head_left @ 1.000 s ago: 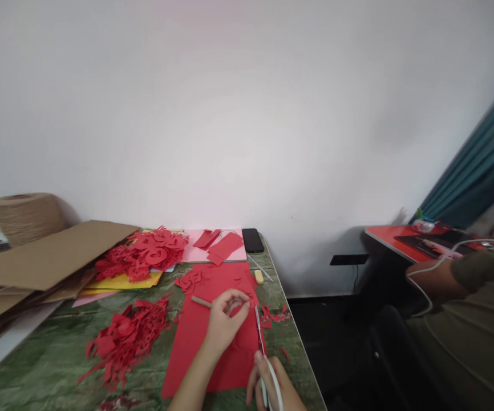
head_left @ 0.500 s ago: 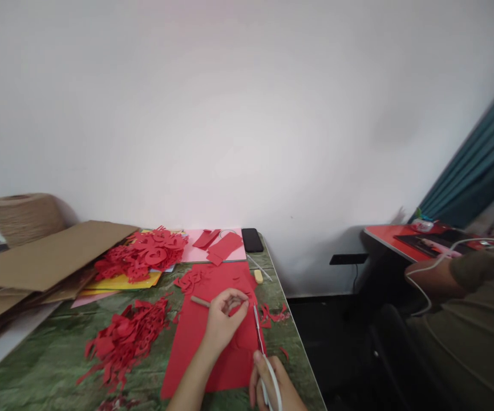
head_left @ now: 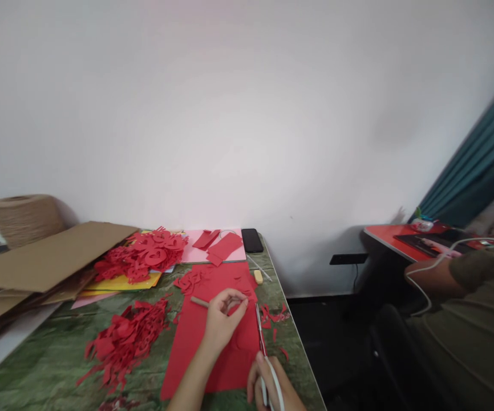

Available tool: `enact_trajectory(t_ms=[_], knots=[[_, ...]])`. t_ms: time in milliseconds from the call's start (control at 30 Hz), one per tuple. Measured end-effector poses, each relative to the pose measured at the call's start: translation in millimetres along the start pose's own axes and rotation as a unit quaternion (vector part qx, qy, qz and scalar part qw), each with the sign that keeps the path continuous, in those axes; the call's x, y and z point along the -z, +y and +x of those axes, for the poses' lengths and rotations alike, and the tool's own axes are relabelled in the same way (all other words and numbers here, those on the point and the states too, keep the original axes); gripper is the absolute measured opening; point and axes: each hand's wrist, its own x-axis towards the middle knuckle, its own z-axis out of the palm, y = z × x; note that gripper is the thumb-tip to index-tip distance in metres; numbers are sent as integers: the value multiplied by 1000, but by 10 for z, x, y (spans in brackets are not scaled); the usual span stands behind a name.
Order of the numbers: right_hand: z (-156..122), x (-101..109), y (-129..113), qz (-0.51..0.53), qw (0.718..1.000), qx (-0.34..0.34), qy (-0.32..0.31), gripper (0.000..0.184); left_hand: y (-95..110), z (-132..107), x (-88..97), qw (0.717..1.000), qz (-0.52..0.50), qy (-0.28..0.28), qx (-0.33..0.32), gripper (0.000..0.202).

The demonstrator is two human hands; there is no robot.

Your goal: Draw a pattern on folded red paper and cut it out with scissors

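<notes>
Left grip pinched together on the raised edge of a red paper sheet lying on the table; right grip closed around white-handled scissors. Sheet looks light, thin, limp, easily creased; best held near its edge.

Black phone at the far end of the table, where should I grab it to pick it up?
Pinch the black phone across its two long edges, coming from above and the near side. It lies flat with its long side pointing away from you. The pink sheet lies right beside its left edge, while its right edge sits near the edge of the table, so that side looks easier for the fingers.
</notes>
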Motion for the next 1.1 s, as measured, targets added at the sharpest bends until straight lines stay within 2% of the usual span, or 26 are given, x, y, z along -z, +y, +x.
enact_trajectory(t_ms=[100, 200, 333, 433, 533, 700, 833, 967, 1033, 1100], knots=[[-7, -22, -35, 11, 999, 4, 33, 61, 1, 1, -1, 1000, 3, -2, -8, 13], [50, 6, -73, 21, 993, 18, 112, 61, 19, -14, -10, 999, 14, -24, -15, 10], [121, 120, -139, 37, 966, 74, 244, 55, 51, -72, -49, 996, 27, -80, 0, 9], [130, 173, -151, 48, 948, 102, 298, 52, 68, -136, -108, 989, 32, -142, 28, 10], [137, 191, -117, 46, 942, 112, 313, 47, 80, -187, -170, 980, 43, -184, 57, 11], [165, 223, -61, 41, 953, 123, 275, 43, 79, -197, -196, 978, 36, -191, 81, 14], [150, 207, -84, 23, 940, 147, 306, 40, 62, -179, -174, 976, 29, -193, 93, 18], [112, 191, -125, 6, 935, 143, 323, 38, 65, -169, -151, 973, 25, -199, 113, 25], [99, 192, -134, 2, 935, 143, 324, 38, 72, -170, -138, 965, 11, -207, 163, 31], [93, 192, -134, 2, 936, 150, 318, 37, 75, -181, -132, 942, -23, -227, 245, 39]])
